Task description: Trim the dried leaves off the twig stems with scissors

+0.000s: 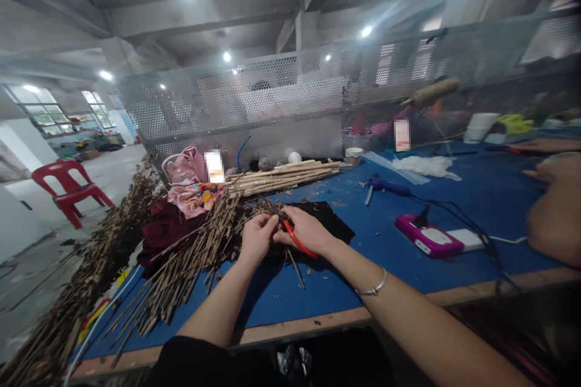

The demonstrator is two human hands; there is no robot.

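Observation:
My right hand [306,228] is closed around red-handled pruning shears [297,240], whose dark blades point away to the upper left. Right beside the blades, my left hand [258,236] is pinched on what looks like a dried stem, mostly hidden by the fingers. Both hands are close together over a dark cloth [336,224] strewn with dry plant bits. A large bundle of dried stems [181,278] lies to the left of my left hand, spilling toward the table's front edge. One loose stem [296,269] sticks out below my hands.
Peeled sticks [285,177] lie behind my hands on the blue table [318,296]. To the right are a blue glue gun [388,185], a purple power strip [429,236] and cables. Another person's blurred arm [556,211] is at far right. A red chair [70,187] stands left.

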